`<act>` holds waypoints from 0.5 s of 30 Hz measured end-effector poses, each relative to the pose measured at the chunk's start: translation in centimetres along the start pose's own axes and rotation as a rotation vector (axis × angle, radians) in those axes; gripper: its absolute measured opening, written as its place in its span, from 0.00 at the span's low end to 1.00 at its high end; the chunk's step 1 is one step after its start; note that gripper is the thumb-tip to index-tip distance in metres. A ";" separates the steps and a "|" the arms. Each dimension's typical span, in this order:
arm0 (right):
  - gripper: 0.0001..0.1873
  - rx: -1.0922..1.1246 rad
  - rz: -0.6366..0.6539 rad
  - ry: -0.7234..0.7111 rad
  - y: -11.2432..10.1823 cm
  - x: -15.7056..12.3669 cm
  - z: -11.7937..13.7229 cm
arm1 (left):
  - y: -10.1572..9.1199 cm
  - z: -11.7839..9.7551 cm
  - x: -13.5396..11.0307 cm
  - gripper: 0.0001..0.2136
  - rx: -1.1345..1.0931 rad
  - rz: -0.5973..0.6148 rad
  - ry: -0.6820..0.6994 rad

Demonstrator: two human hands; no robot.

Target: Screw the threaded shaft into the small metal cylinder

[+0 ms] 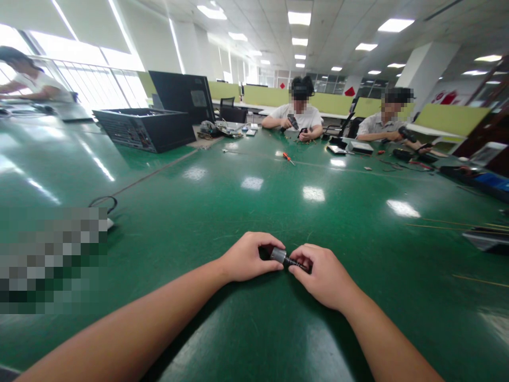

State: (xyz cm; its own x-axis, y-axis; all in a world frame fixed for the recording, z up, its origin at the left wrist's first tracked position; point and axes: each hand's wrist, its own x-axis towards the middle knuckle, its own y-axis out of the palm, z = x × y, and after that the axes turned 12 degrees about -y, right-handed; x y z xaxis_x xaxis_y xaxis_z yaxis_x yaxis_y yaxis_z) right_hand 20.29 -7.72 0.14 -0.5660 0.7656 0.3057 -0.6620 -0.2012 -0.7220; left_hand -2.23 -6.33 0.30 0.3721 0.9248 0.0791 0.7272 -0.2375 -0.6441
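Low in the middle of the head view, my left hand [254, 257] grips a short grey metal cylinder [279, 255] between thumb and fingers. A thin black ribbed shaft [293, 262] sticks out of the cylinder's right end. My right hand [320, 270] pinches this shaft, its fingers hiding the far end. Both hands are close together, just above or on the green tabletop [222, 212]. Whether the cylinder and shaft are one piece or two joined parts, I cannot tell.
An orange screwdriver [288, 157] lies farther up the table. A black computer case [145, 129] stands at the back left, with circuit parts [214, 129] beside it. Two co-workers sit across the table, one holding a power drill [293, 121]. Thin rods [445, 227] lie at right.
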 end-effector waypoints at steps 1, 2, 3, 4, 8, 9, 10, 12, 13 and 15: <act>0.04 -0.002 -0.002 0.000 0.0 0.0 0.0 | 0.0 0.0 0.0 0.15 0.001 -0.001 -0.001; 0.04 -0.004 -0.002 -0.001 0.0 0.0 0.0 | 0.0 0.0 0.0 0.15 0.001 -0.002 -0.001; 0.04 -0.004 -0.002 -0.002 0.0 0.0 0.0 | 0.0 0.0 0.0 0.15 0.002 -0.002 -0.001; 0.04 -0.004 -0.003 -0.004 0.0 0.0 0.0 | 0.0 0.0 0.0 0.15 0.003 -0.003 0.000; 0.04 -0.004 -0.004 -0.010 0.1 0.0 0.0 | 0.0 -0.1 0.0 0.15 0.005 -0.004 0.005; 0.04 -0.005 -0.005 -0.010 0.1 -0.1 0.0 | 0.0 -0.2 0.0 0.15 0.007 -0.005 0.005; 0.04 -0.004 -0.005 -0.010 0.1 -0.1 0.0 | 0.0 -0.2 0.0 0.14 0.008 -0.008 0.005; 0.04 0.002 -0.007 -0.008 0.0 -0.1 0.1 | 0.0 -0.4 0.0 0.14 0.012 -0.017 0.006; 0.04 0.005 -0.006 -0.009 0.0 -0.1 0.1 | 0.0 -0.4 -0.1 0.14 0.013 -0.022 0.007; 0.04 0.007 -0.008 -0.012 0.0 -0.1 0.1 | 0.0 -0.4 -0.1 0.14 0.016 -0.031 0.010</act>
State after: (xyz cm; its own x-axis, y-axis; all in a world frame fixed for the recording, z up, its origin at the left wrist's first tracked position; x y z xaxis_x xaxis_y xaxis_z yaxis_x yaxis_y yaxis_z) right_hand 20.28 -7.81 0.17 -0.5662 0.7601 0.3188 -0.6700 -0.1992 -0.7151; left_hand -2.02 -6.58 0.61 0.3551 0.9287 0.1071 0.7292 -0.2034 -0.6534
